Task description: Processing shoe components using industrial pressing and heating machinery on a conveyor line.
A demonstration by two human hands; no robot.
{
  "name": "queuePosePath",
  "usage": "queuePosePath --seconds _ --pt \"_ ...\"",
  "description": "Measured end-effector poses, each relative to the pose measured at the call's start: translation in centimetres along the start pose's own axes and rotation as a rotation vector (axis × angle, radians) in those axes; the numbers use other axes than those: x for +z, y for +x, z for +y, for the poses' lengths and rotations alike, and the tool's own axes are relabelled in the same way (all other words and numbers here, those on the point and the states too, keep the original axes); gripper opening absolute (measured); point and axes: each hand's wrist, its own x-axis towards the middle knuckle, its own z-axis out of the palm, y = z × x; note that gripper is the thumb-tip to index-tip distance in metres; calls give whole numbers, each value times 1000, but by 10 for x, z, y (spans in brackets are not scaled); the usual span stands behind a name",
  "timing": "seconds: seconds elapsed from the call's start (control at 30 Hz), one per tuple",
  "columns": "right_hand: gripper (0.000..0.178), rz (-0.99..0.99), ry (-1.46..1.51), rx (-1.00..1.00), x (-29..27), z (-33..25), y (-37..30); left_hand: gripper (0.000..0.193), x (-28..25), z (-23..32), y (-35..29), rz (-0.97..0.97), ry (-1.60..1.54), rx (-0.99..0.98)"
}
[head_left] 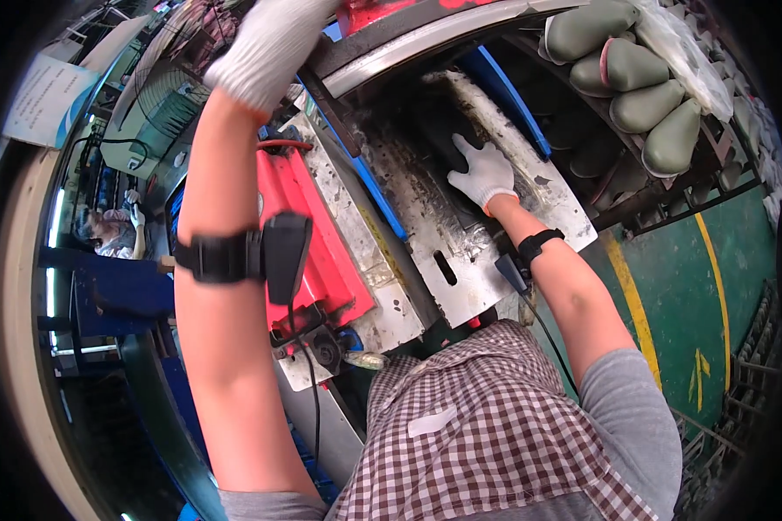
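At upper centre, the right hand (483,175), fingers apart, should guide the dark piece (436,128) gently; the left hand's (274,48) fingers I cannot tell, being outside frame.

1. Upper left: left hand (276,48), gloved in white.
2. Centre: right hand (487,172), gloved in white, orange cuff edge (500,200).
3. Upper centre: metal plate (560,208), pale silver smeared black; blue bar (508,102).
4. Left of centre: bright red cover (314,230).
5. Lower centre: brown-and-white checked apron (495,412); grey sleeve (632,421) beside it.
6. Upper right: olive-green rounded forms (647,108).
7. Right: green floor (671,278), yellow lines (633,300).
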Motion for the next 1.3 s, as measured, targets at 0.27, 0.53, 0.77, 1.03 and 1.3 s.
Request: queuePosePath --seconds 0.27,0.53,0.77,1.03,1.3 --pt "68 152 438 38 -31 75 -18 63 50 26 4 -183 433 -228" --pt "46 233 692 545 9 191 -213 48 132 -17 -127 32 594 253" --pt "39 -319 1761 772 -5 143 -276 31 209 -49 -229 -67 556 159" --pt "37 -528 1801 952 -6 214 -266 32 262 -108 -285 -68 568 239" --pt "41 220 1138 733 -55 224 -188 33 257 -126 -286 -218 586 220"
